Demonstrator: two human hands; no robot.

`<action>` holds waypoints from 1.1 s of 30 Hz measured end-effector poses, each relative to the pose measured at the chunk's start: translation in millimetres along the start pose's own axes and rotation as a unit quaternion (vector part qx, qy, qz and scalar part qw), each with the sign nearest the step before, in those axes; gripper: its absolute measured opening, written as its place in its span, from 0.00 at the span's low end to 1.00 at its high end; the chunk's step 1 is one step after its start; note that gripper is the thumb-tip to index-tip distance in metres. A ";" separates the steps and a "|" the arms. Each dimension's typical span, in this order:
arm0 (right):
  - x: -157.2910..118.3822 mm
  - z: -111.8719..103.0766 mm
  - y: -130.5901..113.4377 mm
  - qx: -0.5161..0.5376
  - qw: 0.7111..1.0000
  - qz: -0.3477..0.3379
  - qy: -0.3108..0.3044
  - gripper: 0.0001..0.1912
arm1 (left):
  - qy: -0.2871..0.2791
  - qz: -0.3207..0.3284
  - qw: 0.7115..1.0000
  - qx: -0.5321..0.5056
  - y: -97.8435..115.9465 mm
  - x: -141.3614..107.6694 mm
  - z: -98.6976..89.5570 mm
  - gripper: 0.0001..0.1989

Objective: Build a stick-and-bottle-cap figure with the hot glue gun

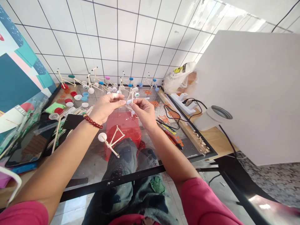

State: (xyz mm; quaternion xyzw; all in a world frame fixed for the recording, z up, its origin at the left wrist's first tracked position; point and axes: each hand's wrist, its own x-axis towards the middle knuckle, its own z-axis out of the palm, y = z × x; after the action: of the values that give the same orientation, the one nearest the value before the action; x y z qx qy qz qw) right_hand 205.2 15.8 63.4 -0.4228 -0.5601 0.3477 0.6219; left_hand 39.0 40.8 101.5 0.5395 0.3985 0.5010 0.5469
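My right hand (145, 111) pinches a thin wooden stick (132, 96) that stands nearly upright over the glass table. From the other side, my left hand (105, 106) closes thumb and fingers on a small whitish piece (128, 102) beside the stick; its exact kind is too small to tell. A white tape wraps one left finger. Below my hands, a stick frame (114, 140) shaped like a small bicycle part lies on the glass with a white bottle cap (102, 137) at one end. Small bicycle models (100, 82) of sticks and coloured caps stand along the wall.
Loose bottle caps (78, 97), a phone (29, 142) and sticks lie to the left. Pliers (174, 140), a yellow-handled cutter (170, 129) and orange pieces (163, 118) lie to the right. Beyond are a power strip (184, 103), a white cylinder (212, 118) and a plastic bag (180, 78).
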 end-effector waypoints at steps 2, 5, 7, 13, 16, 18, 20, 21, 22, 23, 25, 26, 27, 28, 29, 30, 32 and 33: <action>-0.2 0.3 -0.4 -0.002 1.000 -0.007 0.019 0.12 | 0.033 -0.006 0.999 -0.011 -4.2 1.1 2.4 0.16; -1.4 -1.2 -1.5 -0.063 0.995 -0.057 0.052 0.09 | 0.064 0.000 0.998 -0.007 -11.7 0.1 9.6 0.13; -2.7 -2.8 -1.7 -0.140 0.981 -0.112 0.079 0.06 | 0.059 0.009 0.998 -0.016 -14.8 -4.0 18.2 0.11; -8.7 -1.1 1.1 -0.278 0.934 -0.204 0.091 0.04 | 0.053 -0.029 0.987 -0.150 -16.0 -20.2 45.7 0.15; -10.9 2.1 -1.0 -0.289 0.926 -0.230 0.081 0.05 | 0.063 -0.035 0.974 -0.214 -17.9 -21.5 48.8 0.18; -10.4 0.8 -5.1 -0.267 0.932 -0.235 0.074 0.04 | 0.064 -0.026 0.969 -0.237 -19.3 -19.9 47.2 0.19; -7.1 -4.8 -10.1 -0.203 0.952 -0.216 0.080 0.05 | 0.062 -0.027 0.967 -0.247 -19.7 -17.8 44.5 0.19; -4.5 -9.0 -12.4 -0.162 0.962 -0.198 0.092 0.07 | 0.062 -0.030 0.966 -0.248 -19.5 -16.7 43.1 0.19; -1.3 -13.8 -14.1 -0.122 0.970 -0.180 0.110 0.10 | 0.064 -0.031 0.966 -0.248 -19.2 -15.8 41.9 0.18; 2.2 -18.8 -15.2 -0.088 0.974 -0.163 0.132 0.12 | 0.065 -0.032 0.966 -0.248 -18.8 -14.9 40.8 0.17; 9.2 -28.0 -15.5 -0.047 0.973 -0.146 0.174 0.15 | 0.068 -0.031 0.966 -0.246 -18.1 -13.5 39.3 0.16; 12.2 -31.7 -15.0 -0.038 0.971 -0.143 0.187 0.16 | 0.069 -0.031 0.967 -0.244 -18.0 -13.0 38.8 0.16; 14.7 -34.7 -14.2 -0.034 0.970 -0.142 0.194 0.15 | 0.070 -0.032 0.967 -0.241 -18.1 -12.5 38.4 0.15; 16.6 -36.8 -13.2 -0.031 0.969 -0.141 0.199 0.15 | 0.071 -0.033 0.968 -0.238 -18.5 -12.0 38.0 0.15; 17.9 -38.2 -12.2 -0.030 0.969 -0.140 0.201 0.15 | 0.073 -0.034 0.969 -0.233 -19.1 -11.5 37.7 0.15; 18.8 -39.0 -11.2 -0.030 0.969 -0.140 0.203 0.15 | 0.074 -0.034 0.970 -0.228 -19.9 -11.0 37.3 0.14; 19.5 -39.2 -9.4 -0.038 0.968 -0.141 0.204 0.15 | 0.077 -0.031 0.972 -0.218 -21.8 -10.0 36.7 0.14; 19.4 -39.0 -8.7 -0.043 0.968 -0.143 0.203 0.15 | 0.078 -0.029 0.973 -0.213 -22.8 -9.5 36.4 0.15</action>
State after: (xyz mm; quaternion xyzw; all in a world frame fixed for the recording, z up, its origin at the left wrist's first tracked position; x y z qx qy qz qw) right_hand 246.0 24.5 78.7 -0.4268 -0.4913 0.1377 0.7466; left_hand 75.5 26.5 81.6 0.3582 0.3393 0.5989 0.6308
